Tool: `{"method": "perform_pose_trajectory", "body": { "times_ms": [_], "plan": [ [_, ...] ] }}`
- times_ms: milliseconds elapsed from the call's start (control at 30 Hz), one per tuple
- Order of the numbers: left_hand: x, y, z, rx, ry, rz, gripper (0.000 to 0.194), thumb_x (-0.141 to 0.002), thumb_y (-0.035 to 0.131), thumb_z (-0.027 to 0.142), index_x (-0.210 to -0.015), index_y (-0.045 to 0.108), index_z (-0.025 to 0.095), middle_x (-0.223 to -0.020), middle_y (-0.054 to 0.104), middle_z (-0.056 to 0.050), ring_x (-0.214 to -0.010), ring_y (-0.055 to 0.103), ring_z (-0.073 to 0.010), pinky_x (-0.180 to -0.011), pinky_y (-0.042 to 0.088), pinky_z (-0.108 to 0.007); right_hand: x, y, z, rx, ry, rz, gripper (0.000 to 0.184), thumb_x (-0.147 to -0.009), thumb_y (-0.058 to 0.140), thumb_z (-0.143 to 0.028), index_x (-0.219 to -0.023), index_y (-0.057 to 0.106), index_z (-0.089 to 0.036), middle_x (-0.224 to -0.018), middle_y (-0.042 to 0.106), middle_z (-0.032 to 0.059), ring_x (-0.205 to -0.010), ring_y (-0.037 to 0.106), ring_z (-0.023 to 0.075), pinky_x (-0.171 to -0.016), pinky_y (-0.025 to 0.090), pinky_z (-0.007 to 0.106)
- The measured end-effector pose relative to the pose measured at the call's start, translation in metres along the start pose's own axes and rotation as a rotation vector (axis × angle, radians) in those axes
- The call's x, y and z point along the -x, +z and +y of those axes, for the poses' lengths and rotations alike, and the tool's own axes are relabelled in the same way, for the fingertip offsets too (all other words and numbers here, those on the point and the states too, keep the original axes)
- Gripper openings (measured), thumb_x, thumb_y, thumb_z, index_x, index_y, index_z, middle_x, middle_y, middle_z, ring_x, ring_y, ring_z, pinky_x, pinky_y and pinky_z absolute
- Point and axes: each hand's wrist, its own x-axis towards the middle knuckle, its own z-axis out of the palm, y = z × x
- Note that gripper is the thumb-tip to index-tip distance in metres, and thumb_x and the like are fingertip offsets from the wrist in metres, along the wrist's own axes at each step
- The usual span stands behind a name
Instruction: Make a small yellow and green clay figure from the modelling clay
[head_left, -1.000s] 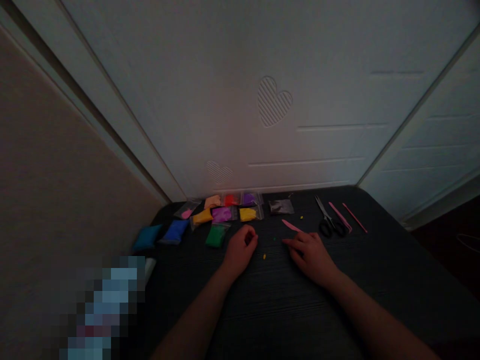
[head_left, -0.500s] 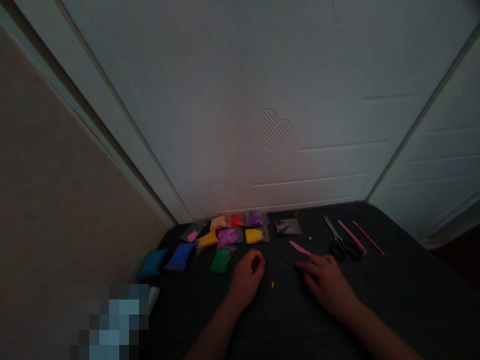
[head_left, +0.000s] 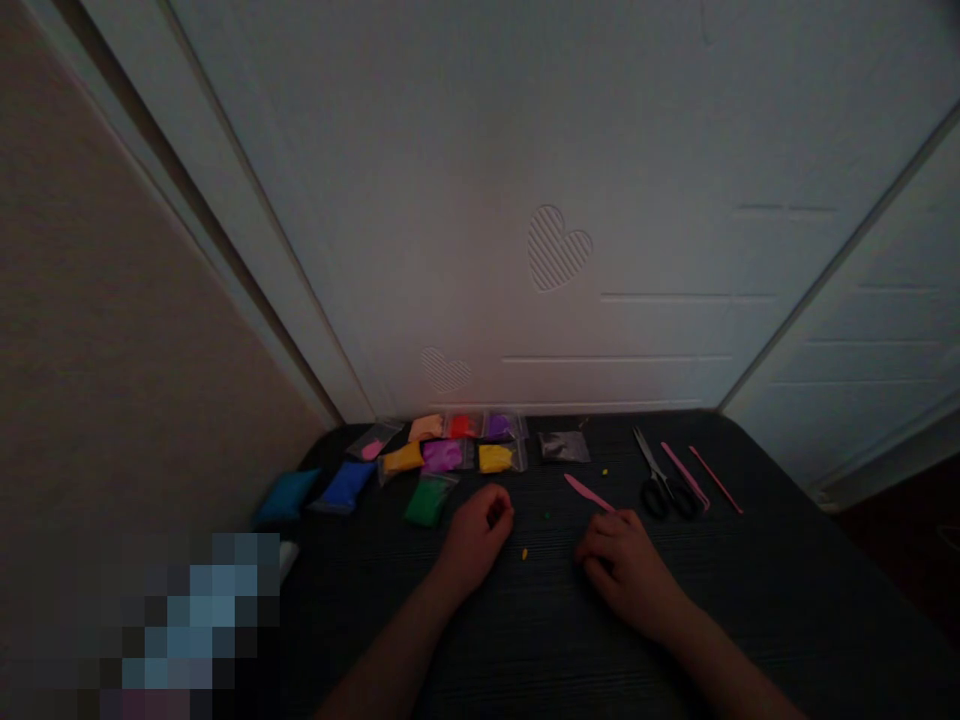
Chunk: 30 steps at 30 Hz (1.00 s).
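Observation:
My left hand (head_left: 480, 535) rests on the dark table with its fingers curled into a pinch. What it holds, if anything, is hidden. My right hand (head_left: 619, 560) lies on the table with fingers bent inward, and the space under them is hidden. Just beyond it a pink plastic knife (head_left: 587, 490) lies flat, its near end reaching the right hand's knuckles. Between the hands are a small yellow piece (head_left: 525, 554) and a tiny green piece (head_left: 547, 515). Another yellow bit (head_left: 605, 472) sits to the right of the knife.
Several bags of coloured clay stand left of centre, including green (head_left: 427, 502), yellow (head_left: 496, 459) and blue (head_left: 345, 487) ones. A grey bag (head_left: 564, 447) lies behind the knife. Right are scissors (head_left: 656, 475) and pink tools (head_left: 684, 475). A white panel (head_left: 465, 250) rises behind the table (head_left: 525, 650).
The view tilted up, then shifted slightly. My right hand's outstretched finger has drawn back and bent, away from the green piece. My left hand keeps its curled shape.

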Motion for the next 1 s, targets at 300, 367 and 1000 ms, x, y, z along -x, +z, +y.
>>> {"method": "perform_pose_trajectory", "body": {
  "times_ms": [300, 367, 1000],
  "plan": [
    [0.004, -0.001, 0.002, 0.034, 0.026, 0.027, 0.007, -0.070, 0.043, 0.016, -0.070, 0.050, 0.018, -0.064, 0.049, 0.002, -0.060, 0.045, -0.0113, -0.054, 0.034, -0.022, 0.003, -0.003, -0.006, -0.052, -0.111, -0.190, 0.020, -0.072, 0.044, -0.012, -0.071, 0.059, -0.025, -0.071, 0.056, -0.0026, -0.074, 0.049, 0.0122, -0.076, 0.026, 0.031],
    [0.003, -0.001, 0.001, 0.033, 0.031, 0.043, 0.007, -0.070, 0.043, 0.016, -0.070, 0.050, 0.018, -0.064, 0.049, 0.003, -0.060, 0.045, -0.0112, -0.055, 0.034, -0.022, 0.003, -0.002, -0.006, -0.054, -0.114, -0.215, 0.019, -0.072, 0.044, -0.013, -0.070, 0.059, -0.025, -0.071, 0.055, -0.0025, -0.074, 0.049, 0.0124, -0.076, 0.026, 0.032],
    [0.001, -0.002, 0.001, 0.046, 0.008, 0.018, 0.008, -0.071, 0.042, 0.016, -0.071, 0.049, 0.018, -0.066, 0.049, 0.002, -0.062, 0.046, -0.0114, -0.055, 0.033, -0.022, -0.002, 0.002, -0.001, -0.081, -0.052, -0.173, 0.024, -0.076, 0.041, -0.014, -0.089, 0.057, -0.025, -0.078, 0.056, 0.0005, -0.077, 0.049, 0.0145, -0.079, 0.026, 0.034]
  ]
}}
